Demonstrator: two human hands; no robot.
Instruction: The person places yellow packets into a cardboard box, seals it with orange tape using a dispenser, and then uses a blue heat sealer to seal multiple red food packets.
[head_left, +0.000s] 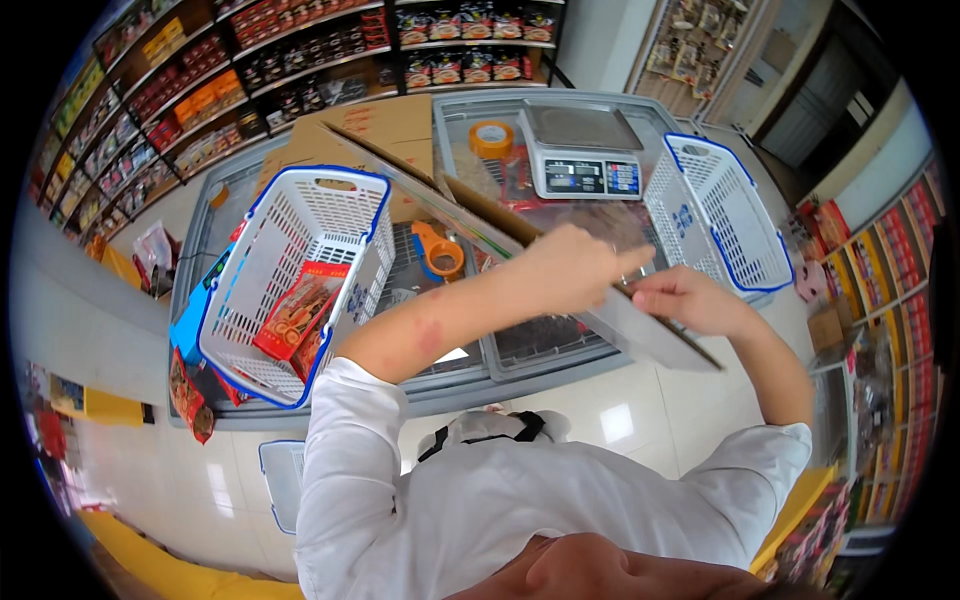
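A cardboard box (645, 328), largely folded flat, is held tilted on edge before me, its printed pale side facing me. My right hand (679, 298) pinches its upper edge near the right end, thumb and fingers together. Across that same edge lies my left hand (574, 268), slightly blurred, one finger pointing towards my right hand. Its palm side is hidden, so its grip is unclear. Beyond and left of my left forearm, an orange and blue tape dispenser (439, 253) rests on the glass-topped freezer (465, 384).
A white basket (292, 202) with blue rim holds red food packets (304, 307) at left. A digital scale (585, 150), a tape roll (491, 139) and another basket (716, 210) stand at the back and right. Flat cardboard (397, 127) lies behind. Stocked shelves (315, 56) line the wall.
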